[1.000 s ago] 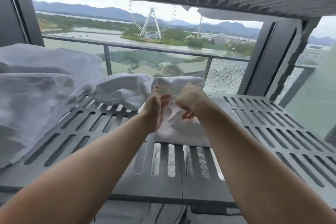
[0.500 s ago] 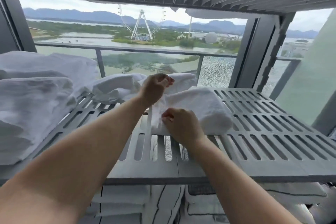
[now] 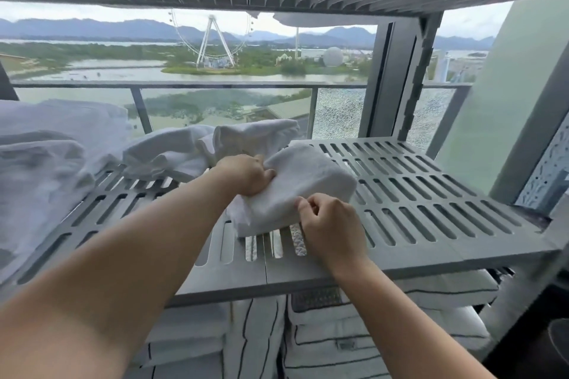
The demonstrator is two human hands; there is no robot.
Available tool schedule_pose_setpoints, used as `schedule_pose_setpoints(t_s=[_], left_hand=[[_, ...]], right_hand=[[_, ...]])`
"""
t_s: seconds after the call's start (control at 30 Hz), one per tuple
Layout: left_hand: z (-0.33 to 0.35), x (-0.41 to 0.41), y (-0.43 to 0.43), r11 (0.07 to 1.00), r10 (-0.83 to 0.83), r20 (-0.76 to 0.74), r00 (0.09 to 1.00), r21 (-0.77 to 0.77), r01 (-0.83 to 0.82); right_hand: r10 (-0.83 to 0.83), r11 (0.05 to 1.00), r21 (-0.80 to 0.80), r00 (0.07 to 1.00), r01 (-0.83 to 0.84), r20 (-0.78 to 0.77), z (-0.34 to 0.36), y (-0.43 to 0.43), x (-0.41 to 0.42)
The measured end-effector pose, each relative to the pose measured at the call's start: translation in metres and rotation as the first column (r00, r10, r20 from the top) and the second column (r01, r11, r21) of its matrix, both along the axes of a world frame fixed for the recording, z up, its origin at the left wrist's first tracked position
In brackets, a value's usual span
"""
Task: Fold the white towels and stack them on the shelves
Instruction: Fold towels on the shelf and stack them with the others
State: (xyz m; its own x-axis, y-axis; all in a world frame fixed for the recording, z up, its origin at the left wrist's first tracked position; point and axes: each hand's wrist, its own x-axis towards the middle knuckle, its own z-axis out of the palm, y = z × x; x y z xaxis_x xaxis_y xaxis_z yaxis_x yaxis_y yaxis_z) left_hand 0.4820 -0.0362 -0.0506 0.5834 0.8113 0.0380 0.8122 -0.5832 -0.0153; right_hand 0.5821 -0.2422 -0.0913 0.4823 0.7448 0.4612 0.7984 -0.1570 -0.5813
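Left grip (image 3: 246,175) and right grip (image 3: 329,224) both curled

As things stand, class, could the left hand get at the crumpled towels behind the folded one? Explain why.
Probably yes: the left hand lies beside the crumpled towels, nothing between them, though it now grips the folded towel.

The person's left hand (image 3: 246,177) grips the left side of a folded white towel (image 3: 311,172), and its fingers (image 3: 266,175) are curled into the cloth. The right hand (image 3: 331,226) pinches the near edge of the same towel with bent fingers (image 3: 303,204). The towel lies on a grey slotted shelf (image 3: 431,194), just under the fingers. Behind the left fingers are two loose white towels (image 3: 175,154). Far to the left of them is a pile of white towels (image 3: 40,169). Below the right fingers, under the shelf, striped towels (image 3: 338,344) are stacked.
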Motion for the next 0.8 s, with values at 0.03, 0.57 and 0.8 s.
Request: schedule_pose_setpoints(t_s=[0.03, 0.57, 0.8], left_hand=[[0.0, -0.002, -0.005, 1.0, 0.007, 0.024, 1.0, 0.01, -0.007], [0.018, -0.11, -0.119, 0.966, 0.094, 0.655, 0.75, -0.243, 0.092], [0.039, -0.191, -0.112, 0.998, 0.042, 0.713, 0.7, -0.066, 0.008]], right_hand=[[-0.037, 0.999, -0.025, 0.999, 0.036, -0.037, 0.001, -0.001, 0.002], [0.092, 0.951, 0.308, 0.935, 0.019, -0.342, 0.007, -0.006, -0.067], [0.2, 0.921, 0.386, 0.906, -0.044, -0.373, 0.026, 0.019, -0.136]])
